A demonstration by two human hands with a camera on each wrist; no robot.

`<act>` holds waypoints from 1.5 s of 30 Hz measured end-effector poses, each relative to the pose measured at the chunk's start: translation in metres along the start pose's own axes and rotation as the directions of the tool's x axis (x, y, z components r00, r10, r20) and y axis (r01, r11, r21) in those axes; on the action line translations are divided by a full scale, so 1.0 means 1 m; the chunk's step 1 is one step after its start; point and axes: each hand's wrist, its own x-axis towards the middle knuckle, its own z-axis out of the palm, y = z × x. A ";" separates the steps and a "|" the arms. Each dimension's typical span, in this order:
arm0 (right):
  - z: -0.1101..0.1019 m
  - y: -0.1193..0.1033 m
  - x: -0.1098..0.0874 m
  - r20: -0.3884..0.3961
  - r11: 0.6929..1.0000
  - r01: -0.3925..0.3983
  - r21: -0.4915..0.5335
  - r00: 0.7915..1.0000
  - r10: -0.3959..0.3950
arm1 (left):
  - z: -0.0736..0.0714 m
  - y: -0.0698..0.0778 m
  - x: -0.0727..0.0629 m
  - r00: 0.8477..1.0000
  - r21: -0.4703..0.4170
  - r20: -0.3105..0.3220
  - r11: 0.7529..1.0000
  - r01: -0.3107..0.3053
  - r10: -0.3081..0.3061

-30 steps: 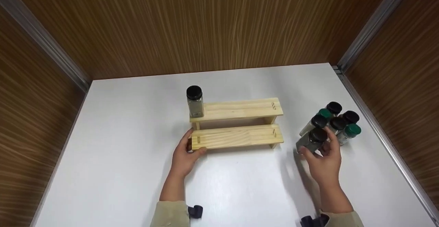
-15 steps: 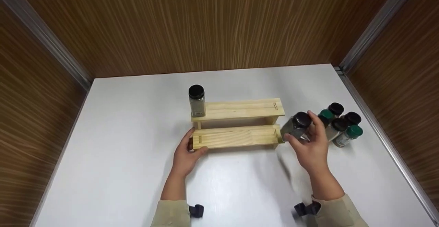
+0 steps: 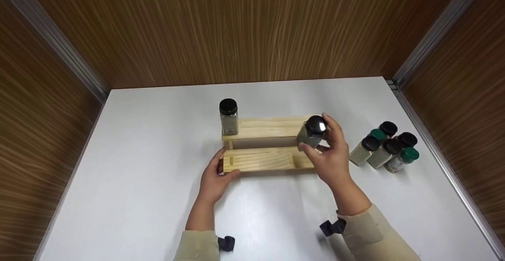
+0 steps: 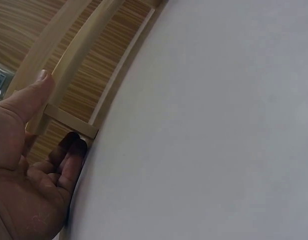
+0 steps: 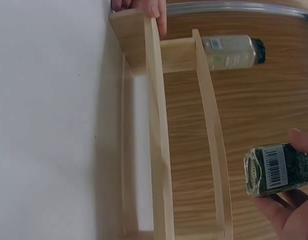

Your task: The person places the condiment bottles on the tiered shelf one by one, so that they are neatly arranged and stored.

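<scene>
A two-step wooden spice rack (image 3: pixel 260 159) stands mid-table. My left hand (image 3: pixel 213 182) grips the left end of its lower step, thumb along the front edge and fingers at the side panel, as the left wrist view also shows. My right hand (image 3: pixel 334 160) holds a spice jar (image 3: pixel 309 137) with a black cap, thumb on one side and fingers on the other. In the right wrist view this jar (image 5: pixel 276 169) shows dark green contents and a barcode label, held off the rack's upper step. Another black-capped jar (image 3: pixel 229 122) stands upright at the upper step's left end.
Several spice jars with black and green caps stand close together to the right of the rack, among them a green-capped jar (image 3: pixel 402 160) in front. Wood-grain panels (image 3: pixel 252 32) wall in the white table (image 3: pixel 150 154) at the back and both sides.
My right hand has carried the spice jar leftward and up from the jar group to over the rack's right part. My left hand has kept its grip on the rack.
</scene>
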 end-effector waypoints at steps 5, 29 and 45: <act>0.019 0.000 0.006 0.046 0.999 0.035 0.004 0.998 -0.035 | 0.002 0.000 0.000 1.000 -0.004 0.000 1.000 0.002 -0.002; 0.083 -0.001 0.038 0.143 0.997 -0.074 0.028 0.987 0.069 | 0.000 -0.002 0.001 0.999 -0.001 0.013 1.000 -0.031 0.031; 0.107 -0.004 0.050 0.194 0.994 -0.087 -0.061 0.976 0.097 | -0.001 -0.001 0.001 1.000 -0.008 0.002 1.000 -0.020 0.020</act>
